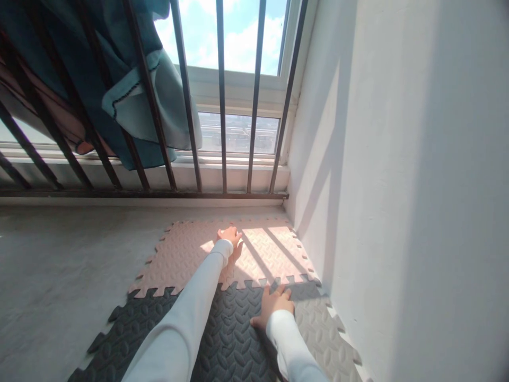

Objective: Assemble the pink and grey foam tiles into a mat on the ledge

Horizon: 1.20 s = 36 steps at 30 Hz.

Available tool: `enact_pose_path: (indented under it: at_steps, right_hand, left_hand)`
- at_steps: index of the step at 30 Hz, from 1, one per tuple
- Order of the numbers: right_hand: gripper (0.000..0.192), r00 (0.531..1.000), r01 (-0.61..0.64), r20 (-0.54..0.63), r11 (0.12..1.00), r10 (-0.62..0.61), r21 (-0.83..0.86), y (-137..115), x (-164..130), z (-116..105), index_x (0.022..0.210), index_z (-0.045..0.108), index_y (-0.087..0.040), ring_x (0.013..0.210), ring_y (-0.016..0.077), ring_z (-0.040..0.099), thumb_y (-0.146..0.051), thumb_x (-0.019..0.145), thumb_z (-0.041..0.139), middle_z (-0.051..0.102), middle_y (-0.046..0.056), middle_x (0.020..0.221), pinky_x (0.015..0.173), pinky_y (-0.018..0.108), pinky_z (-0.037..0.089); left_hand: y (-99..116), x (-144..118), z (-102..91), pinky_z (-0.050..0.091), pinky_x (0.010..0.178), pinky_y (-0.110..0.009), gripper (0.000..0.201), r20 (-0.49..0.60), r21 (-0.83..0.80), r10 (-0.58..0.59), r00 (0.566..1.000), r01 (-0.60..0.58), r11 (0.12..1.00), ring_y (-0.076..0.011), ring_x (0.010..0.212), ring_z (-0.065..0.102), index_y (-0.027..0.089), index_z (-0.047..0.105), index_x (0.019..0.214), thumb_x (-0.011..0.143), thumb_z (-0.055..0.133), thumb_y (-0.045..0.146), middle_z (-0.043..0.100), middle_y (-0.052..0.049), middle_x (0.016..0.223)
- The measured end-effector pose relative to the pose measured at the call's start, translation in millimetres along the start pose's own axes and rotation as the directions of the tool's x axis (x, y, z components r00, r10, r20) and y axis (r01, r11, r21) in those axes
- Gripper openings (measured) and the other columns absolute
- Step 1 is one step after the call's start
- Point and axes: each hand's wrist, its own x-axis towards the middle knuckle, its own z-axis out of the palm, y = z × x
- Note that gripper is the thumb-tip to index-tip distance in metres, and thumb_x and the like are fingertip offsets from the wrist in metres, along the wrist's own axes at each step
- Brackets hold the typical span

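Left hand (229,234) lies palm-down on the pink foam mat (186,254), at its far middle, arm stretched forward; fingers lie flat and loosely together, gripping nothing. Right hand (274,305) is nearer the person, pressed flat on the dark grey mat (230,339), fingertips (280,289) reaching the toothed seam where the dark grey mat joins the pink one; fingers slightly spread, nothing pinched. A light grey mat (326,339) interlocks just right of the right hand, along the white wall (397,185). All three mats lie on the concrete floor (59,265) in the corner. Beyond: black window bars (221,95) and a teal cloth (119,79) draped over them. Barred sunlight falls across the pink mat.
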Motion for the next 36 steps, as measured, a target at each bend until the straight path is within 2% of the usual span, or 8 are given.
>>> enact_pose_path:
  at_steps: [2, 6, 13, 20, 24, 28, 31, 36]
  right_hand:
    - [0.108, 1.000, -0.001, 0.001, 1.000, 0.001, -0.001, 0, -1, 0, 0.132, 0.028, -0.013, 0.119, 0.0490, 0.021, -0.056, 0.042, 0.071, 0.023, 0.032, 0.133, 0.080, 0.063, 0.032]
    - [0.110, 1.000, 0.002, 0.021, 1.000, -0.002, -0.015, 0, -6, -6, 0.132, 0.028, -0.013, 0.119, 0.0486, 0.021, -0.062, 0.042, 0.069, 0.023, 0.032, 0.133, 0.080, 0.063, 0.030]
    - [0.108, 0.999, -0.016, 0.038, 0.999, 0.018, -0.038, -3, -6, -7, 0.133, 0.026, -0.014, 0.120, 0.0488, 0.020, -0.057, 0.044, 0.071, 0.023, 0.032, 0.133, 0.080, 0.063, 0.029]
    - [0.118, 0.997, -0.018, 0.072, 1.000, 0.020, -0.025, -3, -7, -10, 0.133, 0.026, -0.013, 0.120, 0.0490, 0.018, -0.061, 0.035, 0.071, 0.020, 0.031, 0.134, 0.080, 0.062, 0.029]
    - [0.118, 0.998, -0.018, 0.066, 1.000, 0.018, -0.009, -2, -7, -9, 0.133, 0.025, -0.012, 0.120, 0.0490, 0.017, -0.063, 0.036, 0.070, 0.019, 0.032, 0.134, 0.080, 0.063, 0.028]
    - [0.112, 0.998, -0.018, 0.065, 1.000, 0.019, -0.009, -3, -8, -11, 0.133, 0.025, -0.013, 0.121, 0.0475, 0.017, -0.061, 0.043, 0.069, 0.018, 0.032, 0.135, 0.082, 0.063, 0.027]
    - [0.108, 0.997, -0.030, 0.074, 0.999, 0.032, -0.023, -2, -9, -13, 0.134, 0.023, -0.015, 0.122, 0.0460, 0.016, -0.059, 0.046, 0.068, 0.018, 0.030, 0.136, 0.084, 0.060, 0.028]
    - [0.106, 0.999, -0.019, 0.045, 1.000, 0.019, -0.014, 1, -10, -10, 0.134, 0.022, -0.017, 0.123, 0.0429, 0.018, -0.061, 0.048, 0.066, 0.020, 0.029, 0.135, 0.087, 0.051, 0.029]
  left_hand:
    - [-2, 8, 2.4, 0.018, 0.098, -0.049, 0.036, -0.018, 0.039, -0.009, 1.000, 0.010, 0.999, -0.0231, 0.113, 0.041, 0.025, 0.049, 0.109, 0.080, 0.033, 0.039, 0.048, -0.008, 0.122]
    - [-6, 19, 11.0, 0.019, 0.101, -0.046, 0.049, -0.054, 0.085, -0.049, 0.997, 0.053, 0.995, -0.0225, 0.125, 0.025, 0.022, 0.036, 0.125, 0.079, 0.031, 0.038, 0.033, -0.009, 0.137]
    - [-3, 23, 11.8, 0.018, 0.102, -0.048, 0.052, -0.118, 0.101, -0.038, 0.992, 0.050, 0.994, -0.0213, 0.124, 0.028, 0.022, 0.031, 0.129, 0.079, 0.027, 0.035, 0.038, -0.008, 0.134]
    - [-2, 20, -5.7, 0.016, 0.101, -0.051, 0.053, 0.124, 0.140, -0.012, 0.992, -0.006, 0.990, -0.0235, 0.123, 0.030, 0.021, 0.035, 0.127, 0.079, 0.029, 0.042, 0.038, -0.009, 0.134]
    - [-5, -31, 1.9, 0.007, 0.103, -0.051, 0.063, 0.132, 0.242, -0.003, 0.991, -0.029, 0.970, -0.0263, 0.130, 0.012, 0.015, 0.027, 0.132, 0.077, 0.034, 0.045, 0.020, -0.013, 0.142]
    - [-20, -117, 2.9, 0.010, 0.103, -0.052, 0.061, 0.293, 0.203, 0.123, 0.948, -0.188, 0.961, -0.0271, 0.130, 0.016, 0.020, 0.032, 0.131, 0.078, 0.029, 0.050, 0.020, -0.011, 0.142]
    - [-30, -173, -0.4, 0.013, 0.103, -0.051, 0.063, 0.298, 0.177, 0.089, 0.951, -0.146, 0.973, -0.0280, 0.131, 0.011, 0.024, 0.028, 0.133, 0.078, 0.026, 0.055, 0.016, -0.006, 0.144]
    - [-30, -197, -8.9, 0.015, 0.105, -0.045, 0.056, 0.245, 0.124, 0.086, 0.966, -0.120, 0.985, -0.0242, 0.131, 0.013, 0.027, 0.030, 0.132, 0.080, 0.024, 0.047, 0.019, 0.001, 0.143]
